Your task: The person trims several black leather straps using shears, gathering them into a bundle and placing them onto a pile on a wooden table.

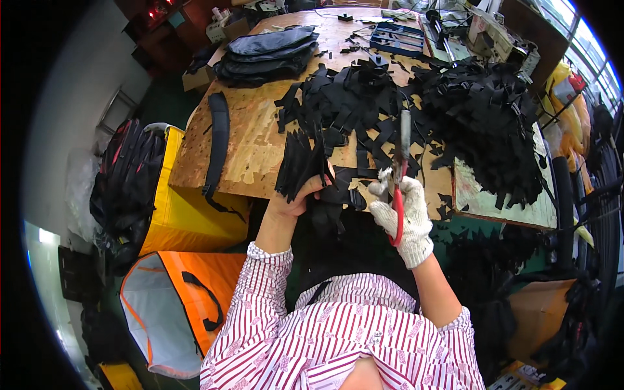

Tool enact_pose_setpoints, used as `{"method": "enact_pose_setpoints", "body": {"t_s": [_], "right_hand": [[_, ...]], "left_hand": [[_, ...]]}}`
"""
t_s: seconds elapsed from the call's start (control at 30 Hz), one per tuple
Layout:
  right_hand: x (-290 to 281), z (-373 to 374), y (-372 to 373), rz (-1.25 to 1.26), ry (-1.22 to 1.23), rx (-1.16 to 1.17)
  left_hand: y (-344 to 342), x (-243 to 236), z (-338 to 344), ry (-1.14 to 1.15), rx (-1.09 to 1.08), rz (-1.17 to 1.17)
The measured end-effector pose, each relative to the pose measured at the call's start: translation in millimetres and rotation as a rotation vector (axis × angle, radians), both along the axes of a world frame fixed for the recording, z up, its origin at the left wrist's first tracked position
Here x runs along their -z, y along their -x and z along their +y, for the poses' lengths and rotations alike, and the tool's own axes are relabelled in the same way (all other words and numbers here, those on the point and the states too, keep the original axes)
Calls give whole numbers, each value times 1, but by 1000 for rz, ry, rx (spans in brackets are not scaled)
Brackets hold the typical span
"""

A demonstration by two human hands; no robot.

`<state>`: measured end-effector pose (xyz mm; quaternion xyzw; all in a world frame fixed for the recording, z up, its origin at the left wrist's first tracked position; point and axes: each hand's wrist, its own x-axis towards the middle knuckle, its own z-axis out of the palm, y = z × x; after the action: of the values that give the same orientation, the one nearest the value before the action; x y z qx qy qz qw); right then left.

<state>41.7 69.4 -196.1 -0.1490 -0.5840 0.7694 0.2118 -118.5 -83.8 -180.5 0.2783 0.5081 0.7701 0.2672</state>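
A fanned bundle of black webbing strips point(296, 161) stands up from my bare left hand point(290, 204), whose fingers are wrapped round its lower end at the table's near edge. My right hand point(415, 222), in a white knitted glove, grips red-handled scissors point(398, 218). Their grey blades point up and away from me, apart from the bundle. Beyond both hands, loose cut black pieces point(354, 97) lie heaped on the wooden table point(250, 156). A few more pieces hang over the edge between my hands.
A larger heap of black strips point(481, 123) covers the table's right side. At left lies a padded black strap point(219, 140), with stacked black pouches point(266, 55) behind it. A blue tray point(398, 38) sits at the back. Yellow point(195, 221) and orange bags point(185, 279) stand left below.
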Motion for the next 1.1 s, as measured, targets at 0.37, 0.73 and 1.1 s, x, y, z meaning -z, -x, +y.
{"method": "enact_pose_setpoints", "body": {"t_s": [0.37,0.73,1.1], "right_hand": [[5,-8,13,124,-302,-67],[21,-17,13,30,-377,-77],[23,-24,3,88,-347,-61]], "left_hand": [[-22,3,9,73,-41,-96],[-22,17,30,-119,-194,-419],[-23,12,43,-38,-428,-203]]}}
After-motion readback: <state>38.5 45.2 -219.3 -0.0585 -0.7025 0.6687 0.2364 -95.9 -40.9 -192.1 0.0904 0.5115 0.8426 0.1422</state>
